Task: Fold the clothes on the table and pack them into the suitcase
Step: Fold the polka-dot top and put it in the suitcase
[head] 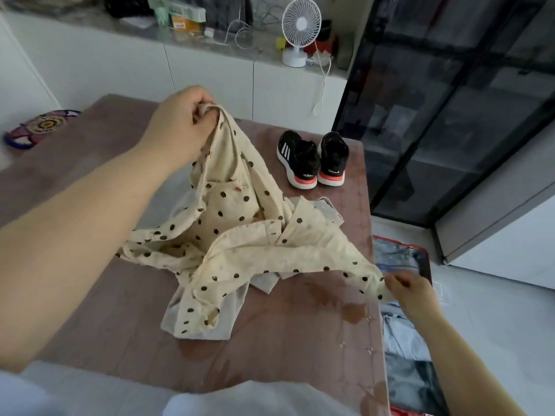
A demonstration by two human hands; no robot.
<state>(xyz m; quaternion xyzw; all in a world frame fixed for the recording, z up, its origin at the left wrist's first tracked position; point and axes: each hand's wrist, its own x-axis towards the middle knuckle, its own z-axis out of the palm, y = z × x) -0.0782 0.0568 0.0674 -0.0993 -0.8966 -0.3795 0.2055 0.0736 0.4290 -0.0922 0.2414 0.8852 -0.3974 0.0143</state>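
Note:
A cream shirt with dark polka dots [240,235] lies crumpled in the middle of the brown table [300,340]. My left hand [177,127] is raised above the table's far half and pinches one end of the shirt, lifting it into a peak. My right hand [411,292] grips the other end at the table's right edge, with the cloth stretched between both hands. A pale grey garment [264,282] peeks out from under the shirt. The open red-rimmed suitcase [426,265] sits on the floor to the right of the table, with folded clothes inside.
A pair of black sneakers [313,159] stands on the table's far right. Behind the table a counter holds a white fan [300,28], cables and boxes. A dark glass cabinet [450,100] stands at the right. A patterned mat [39,127] lies on the floor at the left.

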